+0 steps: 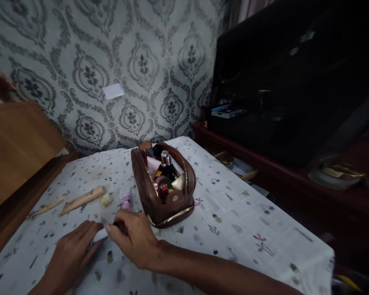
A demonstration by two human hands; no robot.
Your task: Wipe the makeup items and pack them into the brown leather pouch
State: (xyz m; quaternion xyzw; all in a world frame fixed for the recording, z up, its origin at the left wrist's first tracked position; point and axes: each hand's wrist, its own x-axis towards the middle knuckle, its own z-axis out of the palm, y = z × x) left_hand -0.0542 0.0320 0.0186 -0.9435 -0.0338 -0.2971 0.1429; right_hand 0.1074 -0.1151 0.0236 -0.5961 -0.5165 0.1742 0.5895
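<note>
A small white tube-like item (100, 235) is gripped between the thumb and fingers of my left hand (72, 250), low over the cloth. My right hand (137, 237) is closed, with its thumb at the right end of that item; whatever lies inside its curled fingers is hidden. Just beyond my right hand, a white and purple tube (126, 199) lies on the cloth. An open brown zip bag (146, 205) stands behind and to the right, filled with several cosmetics, among them a dark bottle with a silver cap (165, 157).
On the patterned white cloth (233, 229) at left lie a beige tube (83, 200), a small yellowish jar (106, 199) and a thin stick-like item (52, 205). A wooden box (21, 143) borders the left. A dark cabinet and open drawer (249, 175) flank the right.
</note>
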